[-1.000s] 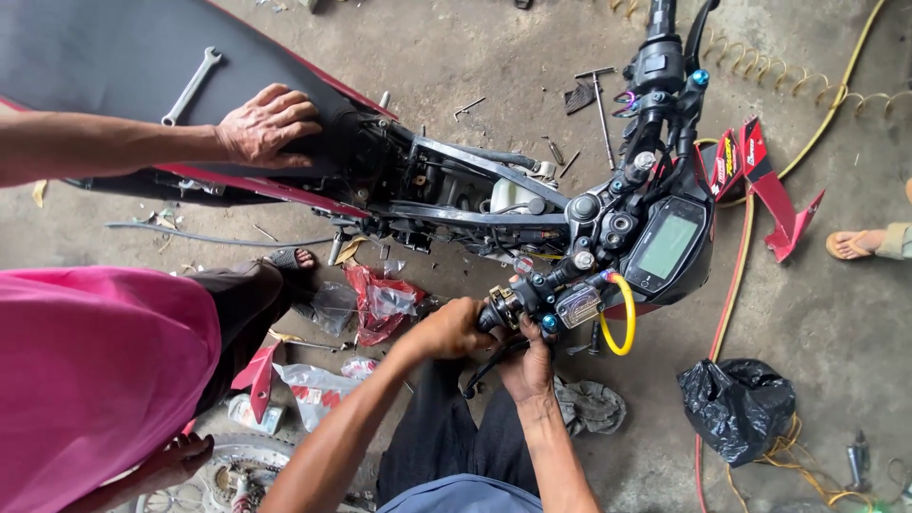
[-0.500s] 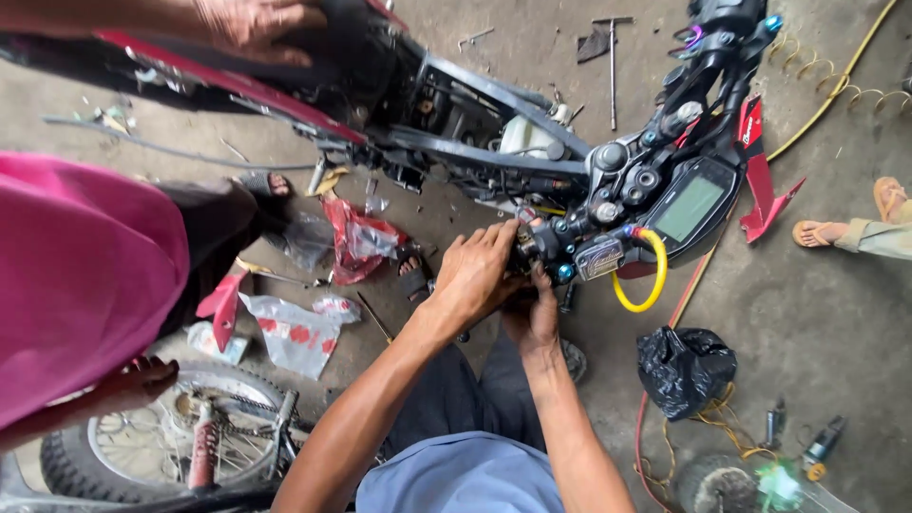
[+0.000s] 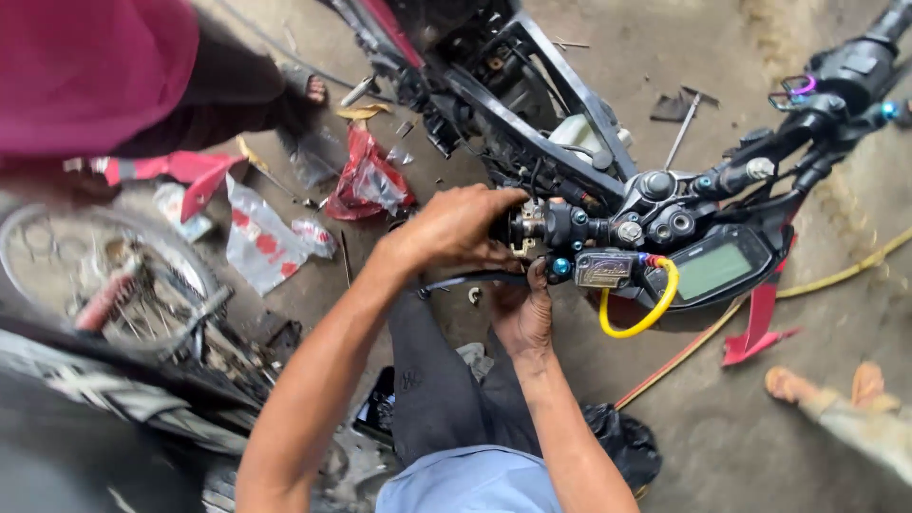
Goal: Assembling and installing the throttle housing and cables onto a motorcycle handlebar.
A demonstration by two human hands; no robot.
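A stripped motorcycle stands over a concrete floor, its black handlebar (image 3: 608, 228) running toward me. My left hand (image 3: 456, 228) is closed over the near end of that handlebar. Just below it, my right hand (image 3: 522, 309) grips the underside of the bar beside a small grey reservoir box (image 3: 603, 269) with a yellow hose loop (image 3: 646, 309). A digital dash screen (image 3: 717, 269) sits to the right of the reservoir. Both of my forearms reach up from the bottom edge.
Another person in a magenta top (image 3: 90, 71) crouches at upper left, one sandalled foot (image 3: 309, 90) near the frame. A spoked wheel (image 3: 104, 275) lies at left. Red and clear plastic bags (image 3: 366, 180), a black bag (image 3: 622, 442), a yellow hose (image 3: 845, 271) and someone's foot (image 3: 826, 389) litter the floor.
The view has swung in closer and rotated; the bike now sits higher and to the right. Both hands stay at the handlebar end. The other person's hand on the seat has left the view.
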